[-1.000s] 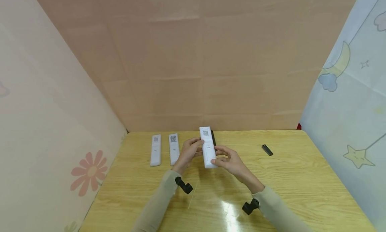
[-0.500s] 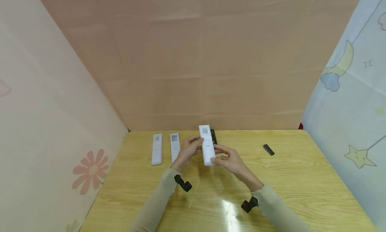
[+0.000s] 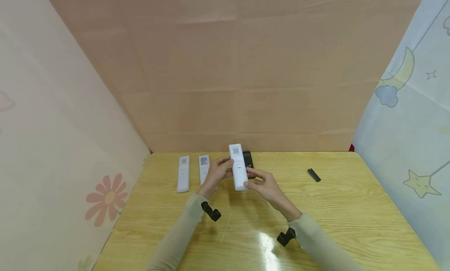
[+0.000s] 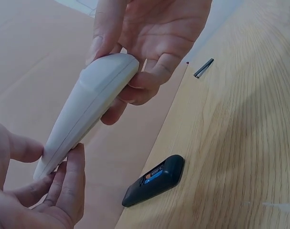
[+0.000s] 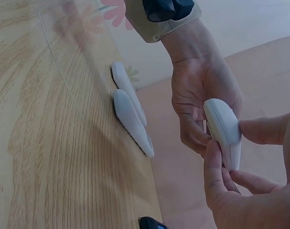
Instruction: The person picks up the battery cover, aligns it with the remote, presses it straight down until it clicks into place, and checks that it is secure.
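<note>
A white remote control (image 3: 239, 170) is held up above the table, its back with a printed label and battery cover facing the head camera. My left hand (image 3: 217, 173) pinches its left edge, thumb in front and fingers behind. At the lower right end, my right hand (image 3: 264, 185) grips it between thumb and fingers. The left wrist view shows the seam along the side of the white remote (image 4: 90, 102). Behind it on the table lies a black remote control (image 4: 154, 180) with its battery bay uncovered and a blue battery inside.
Two more white remotes lie face down at the left, an outer one (image 3: 183, 174) and an inner one (image 3: 204, 167) partly behind the left hand. A small black battery cover (image 3: 314, 175) lies on the wooden table (image 3: 337, 220) at the right. A brown backdrop (image 3: 295, 67) stands behind.
Both hands and the white remote have shifted slightly left and up in the head view, so more of the black remote shows behind. The grip looks the same.
</note>
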`<action>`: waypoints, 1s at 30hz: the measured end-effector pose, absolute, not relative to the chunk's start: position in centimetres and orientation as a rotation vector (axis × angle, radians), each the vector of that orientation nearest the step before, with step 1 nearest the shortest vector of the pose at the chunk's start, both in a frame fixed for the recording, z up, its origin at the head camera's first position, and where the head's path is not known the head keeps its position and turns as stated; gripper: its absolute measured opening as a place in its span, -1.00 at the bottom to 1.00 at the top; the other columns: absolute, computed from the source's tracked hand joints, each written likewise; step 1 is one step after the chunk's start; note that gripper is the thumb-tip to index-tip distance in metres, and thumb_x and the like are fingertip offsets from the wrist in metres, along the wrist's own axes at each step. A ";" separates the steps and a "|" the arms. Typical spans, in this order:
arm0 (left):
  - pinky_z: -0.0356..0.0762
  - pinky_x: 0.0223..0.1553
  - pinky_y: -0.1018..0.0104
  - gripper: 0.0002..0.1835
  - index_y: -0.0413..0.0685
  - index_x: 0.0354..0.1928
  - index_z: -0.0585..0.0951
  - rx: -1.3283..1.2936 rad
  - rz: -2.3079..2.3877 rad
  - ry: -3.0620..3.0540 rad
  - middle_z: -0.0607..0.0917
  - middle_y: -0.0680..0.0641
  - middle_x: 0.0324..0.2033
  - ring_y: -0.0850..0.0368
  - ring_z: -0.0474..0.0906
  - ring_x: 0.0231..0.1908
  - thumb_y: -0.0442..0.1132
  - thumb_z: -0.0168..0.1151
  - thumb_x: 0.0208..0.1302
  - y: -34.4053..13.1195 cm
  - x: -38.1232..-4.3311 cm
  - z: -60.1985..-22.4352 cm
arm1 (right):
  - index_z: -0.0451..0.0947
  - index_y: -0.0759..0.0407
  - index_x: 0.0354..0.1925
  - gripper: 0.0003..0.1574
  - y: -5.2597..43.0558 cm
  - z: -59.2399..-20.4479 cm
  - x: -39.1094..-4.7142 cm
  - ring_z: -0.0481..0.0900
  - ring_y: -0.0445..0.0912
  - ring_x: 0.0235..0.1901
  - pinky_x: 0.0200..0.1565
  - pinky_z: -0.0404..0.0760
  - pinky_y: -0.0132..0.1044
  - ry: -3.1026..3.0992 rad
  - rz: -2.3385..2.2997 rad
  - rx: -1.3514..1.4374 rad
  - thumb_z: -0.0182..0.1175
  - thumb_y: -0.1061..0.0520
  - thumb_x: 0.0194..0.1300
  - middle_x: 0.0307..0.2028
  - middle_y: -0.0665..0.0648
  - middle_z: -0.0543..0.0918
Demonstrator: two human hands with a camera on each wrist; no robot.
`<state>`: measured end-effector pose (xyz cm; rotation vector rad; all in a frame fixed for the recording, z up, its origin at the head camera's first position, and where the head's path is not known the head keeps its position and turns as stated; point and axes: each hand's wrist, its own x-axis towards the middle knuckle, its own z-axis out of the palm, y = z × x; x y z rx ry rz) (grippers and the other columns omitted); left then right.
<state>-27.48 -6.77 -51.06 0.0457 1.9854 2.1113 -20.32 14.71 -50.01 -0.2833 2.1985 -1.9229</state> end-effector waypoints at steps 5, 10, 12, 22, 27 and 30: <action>0.78 0.09 0.13 -0.44 -0.21 0.46 0.50 0.023 2.109 2.000 0.64 -0.29 0.25 -0.05 0.77 0.03 -0.05 0.23 0.60 -7.0 -27.6 -51.0 | 0.31 0.36 0.56 -0.21 14.5 -50.1 -20.6 0.70 0.22 0.19 0.28 0.66 0.18 2.184 -1.939 -0.271 0.31 0.24 0.49 0.27 0.45 0.46; 0.74 0.17 0.01 -0.46 -0.21 0.45 0.52 0.001 2.095 2.024 0.67 -0.27 0.25 -0.07 0.78 0.04 -0.06 0.23 0.60 -7.1 -27.9 -51.2 | 0.34 0.37 0.54 -0.24 14.2 -50.5 -20.9 0.70 0.23 0.19 0.29 0.63 0.25 2.200 -1.944 -0.254 0.32 0.25 0.49 0.28 0.45 0.47; 0.71 0.21 -0.06 -0.46 -0.21 0.46 0.52 -0.001 2.087 2.033 0.67 -0.27 0.26 -0.09 0.78 0.05 -0.06 0.23 0.61 -7.2 -28.0 -51.3 | 0.37 0.38 0.52 -0.26 14.0 -50.7 -20.9 0.69 0.23 0.20 0.29 0.62 0.26 2.214 -1.944 -0.241 0.32 0.24 0.49 0.28 0.45 0.48; 0.65 0.28 -0.14 -0.46 -0.18 0.46 0.51 -0.040 2.069 2.044 0.66 -0.26 0.25 -0.06 0.74 0.03 -0.07 0.25 0.60 -7.8 -28.1 -52.4 | 0.49 0.36 0.43 -0.35 13.0 -51.9 -21.1 0.72 0.16 0.11 0.22 0.70 0.15 2.272 -1.931 -0.131 0.35 0.25 0.44 0.21 0.40 0.55; 0.69 0.24 -0.07 -0.45 -0.21 0.46 0.51 -0.031 2.067 2.049 0.67 -0.27 0.24 -0.08 0.73 0.06 -0.09 0.26 0.59 -8.0 -28.5 -52.8 | 0.50 0.33 0.43 -0.34 12.7 -52.1 -21.5 0.72 0.17 0.12 0.20 0.71 0.18 2.301 -1.915 -0.130 0.36 0.22 0.45 0.23 0.40 0.57; 0.71 0.22 -0.03 -0.45 -0.24 0.46 0.51 -0.040 2.071 2.052 0.66 -0.28 0.25 -0.13 0.72 0.10 -0.12 0.27 0.57 -8.1 -28.6 -52.8 | 0.51 0.32 0.42 -0.35 12.4 -52.2 -21.8 0.73 0.17 0.10 0.19 0.70 0.23 2.333 -1.895 -0.131 0.36 0.22 0.44 0.22 0.37 0.61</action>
